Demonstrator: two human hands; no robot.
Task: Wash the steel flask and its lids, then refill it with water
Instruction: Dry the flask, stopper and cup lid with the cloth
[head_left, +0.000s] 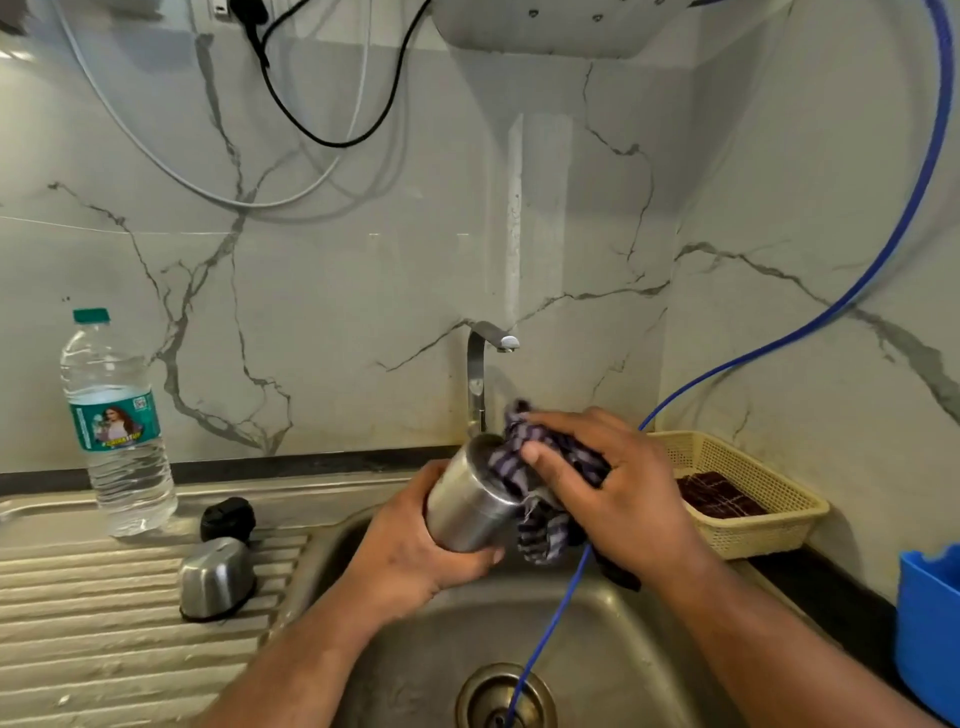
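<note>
Presently steel flask (467, 504) tilted above the sink (628, 644); left hand (415, 551), fingers wrapped round its body; right hand (618, 483) pinches a checked cloth (540, 538) at its mouth. Rigid, likely wet and slick: grip mid-body. Steel lid (215, 577), black stopper (227, 518) left of sink.

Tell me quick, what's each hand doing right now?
Left hand: closed, gripping the flask over the sink.
Right hand: closed, holding the cloth against the flask.
</note>
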